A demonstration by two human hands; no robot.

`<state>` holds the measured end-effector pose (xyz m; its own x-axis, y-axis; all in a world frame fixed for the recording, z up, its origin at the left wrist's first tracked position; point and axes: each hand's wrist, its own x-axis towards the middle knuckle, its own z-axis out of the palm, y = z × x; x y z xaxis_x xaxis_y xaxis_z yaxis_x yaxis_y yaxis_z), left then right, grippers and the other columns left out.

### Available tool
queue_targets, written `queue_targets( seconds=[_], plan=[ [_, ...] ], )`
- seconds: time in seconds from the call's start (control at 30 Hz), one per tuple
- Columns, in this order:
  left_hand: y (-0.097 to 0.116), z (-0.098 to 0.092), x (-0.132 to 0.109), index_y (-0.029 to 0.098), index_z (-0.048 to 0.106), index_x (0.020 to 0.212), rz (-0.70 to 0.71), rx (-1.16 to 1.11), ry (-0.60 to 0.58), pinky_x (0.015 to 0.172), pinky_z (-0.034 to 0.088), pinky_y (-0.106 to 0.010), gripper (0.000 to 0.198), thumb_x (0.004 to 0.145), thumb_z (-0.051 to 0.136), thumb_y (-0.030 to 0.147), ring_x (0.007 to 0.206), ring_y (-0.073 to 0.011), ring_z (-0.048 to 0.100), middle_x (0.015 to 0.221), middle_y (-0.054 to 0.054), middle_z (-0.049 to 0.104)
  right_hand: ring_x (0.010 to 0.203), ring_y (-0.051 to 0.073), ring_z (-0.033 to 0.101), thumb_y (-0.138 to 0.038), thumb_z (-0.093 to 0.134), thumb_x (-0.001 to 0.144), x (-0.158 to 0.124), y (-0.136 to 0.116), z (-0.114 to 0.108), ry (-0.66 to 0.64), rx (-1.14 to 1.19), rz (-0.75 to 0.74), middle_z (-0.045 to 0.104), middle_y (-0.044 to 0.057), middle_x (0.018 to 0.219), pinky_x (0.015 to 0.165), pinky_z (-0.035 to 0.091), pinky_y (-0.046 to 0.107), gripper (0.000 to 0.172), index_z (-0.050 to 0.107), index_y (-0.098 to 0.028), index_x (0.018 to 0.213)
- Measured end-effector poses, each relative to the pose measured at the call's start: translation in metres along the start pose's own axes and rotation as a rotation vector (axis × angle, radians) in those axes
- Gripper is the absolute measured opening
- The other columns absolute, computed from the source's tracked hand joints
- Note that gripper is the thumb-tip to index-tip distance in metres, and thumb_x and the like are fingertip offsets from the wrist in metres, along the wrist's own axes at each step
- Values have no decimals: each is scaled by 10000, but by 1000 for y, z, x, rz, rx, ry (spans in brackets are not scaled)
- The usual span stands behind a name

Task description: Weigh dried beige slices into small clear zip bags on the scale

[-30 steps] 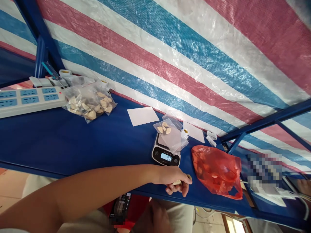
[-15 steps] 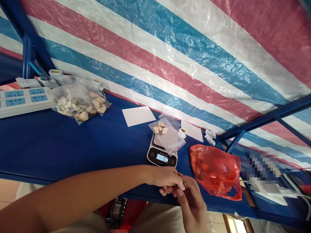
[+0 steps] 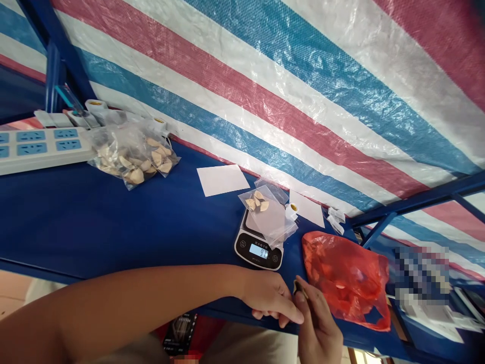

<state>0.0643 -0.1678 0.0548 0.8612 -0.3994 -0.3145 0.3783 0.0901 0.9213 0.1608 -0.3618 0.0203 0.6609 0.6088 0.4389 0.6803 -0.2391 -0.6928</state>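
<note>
Between the thumb and fingers of my right hand (image 3: 318, 318) is a small dried slice (image 3: 298, 288) with a dark edge, pinched and held up in front of the table edge. My left hand (image 3: 271, 298) is beside it, fingers curled, index finger reaching across to the right hand; what it holds, if anything, is hidden. Just beyond both hands stands a digital kitchen scale (image 3: 259, 253), its display lit and seeming to read 9.7. On its platform lies a clear zip bag (image 3: 273, 217) with several pale dried slices (image 3: 258, 202) in it.
A red plastic bag (image 3: 346, 278) lies right of the scale. At the back left are a large clear bag of pale slices (image 3: 136, 164) and a power strip (image 3: 45, 146). White paper (image 3: 223, 179) lies behind. Striped sheeting (image 3: 242, 96) hangs beyond the blue table (image 3: 151, 217).
My hands have drawn slightly apart; the right now holds the slice by itself, clear of the left fingertips. The view has shifted a little, moving everything on the table rightward.
</note>
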Motion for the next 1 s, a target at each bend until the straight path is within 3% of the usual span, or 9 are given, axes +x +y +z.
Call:
queue_targets(
  seconds=[0.17,0.27,0.43,0.67,0.77,0.8,0.87,0.9,1.0],
  plan=[
    [-1,0,0,230,652,649,-2,79,25,502,348,-277,474,659,799,680,522,-108,442,587,39,502,786,227,696,-628,683,867,39,7,9,-14,-40,261,764,118,1047,678,571,339,523,817,-189,1118],
    [-4,2,2,234,668,630,75,148,67,511,348,-286,451,714,778,662,569,-122,475,617,11,564,669,198,615,-682,666,837,54,8,24,-11,-15,339,733,94,913,649,539,350,598,806,-168,1109],
    [-7,0,5,236,689,649,89,169,34,603,443,-299,383,795,762,583,648,-142,585,673,-28,668,686,216,616,-682,693,798,58,2,44,101,56,417,724,84,836,661,527,355,619,789,-150,1099],
    [-8,1,3,242,694,636,94,169,36,534,418,-297,355,778,785,554,583,-131,553,652,-20,662,746,226,651,-661,682,813,55,5,48,81,54,355,763,122,998,728,541,376,585,770,-157,1098],
    [-3,0,1,236,713,667,212,180,73,507,404,-290,326,725,830,535,574,-133,555,645,-18,653,740,226,672,-626,648,859,54,14,48,74,40,333,748,117,973,748,552,390,591,753,-150,1193],
    [1,-3,-3,229,711,680,301,168,125,499,391,-288,326,726,828,529,566,-132,544,635,-17,643,764,235,687,-610,655,859,53,18,48,85,43,328,745,119,975,768,559,397,589,751,-146,1210],
    [12,-20,-14,208,679,687,536,108,362,501,368,-283,344,769,784,526,553,-123,507,611,-8,604,853,261,722,-576,690,845,52,23,50,119,110,352,745,122,996,829,577,416,588,741,-138,1235],
    [17,-33,-22,200,645,675,649,55,548,514,369,-281,370,814,733,531,549,-118,483,596,1,569,889,272,735,-556,713,833,52,25,51,130,172,392,748,119,1000,856,584,425,591,732,-137,1249],
    [22,-90,-50,196,561,644,891,45,1296,567,364,-278,387,861,673,497,573,-108,441,598,23,502,916,269,757,-460,776,782,55,26,52,134,388,553,762,87,965,912,597,432,533,736,-146,1211]
  ],
)
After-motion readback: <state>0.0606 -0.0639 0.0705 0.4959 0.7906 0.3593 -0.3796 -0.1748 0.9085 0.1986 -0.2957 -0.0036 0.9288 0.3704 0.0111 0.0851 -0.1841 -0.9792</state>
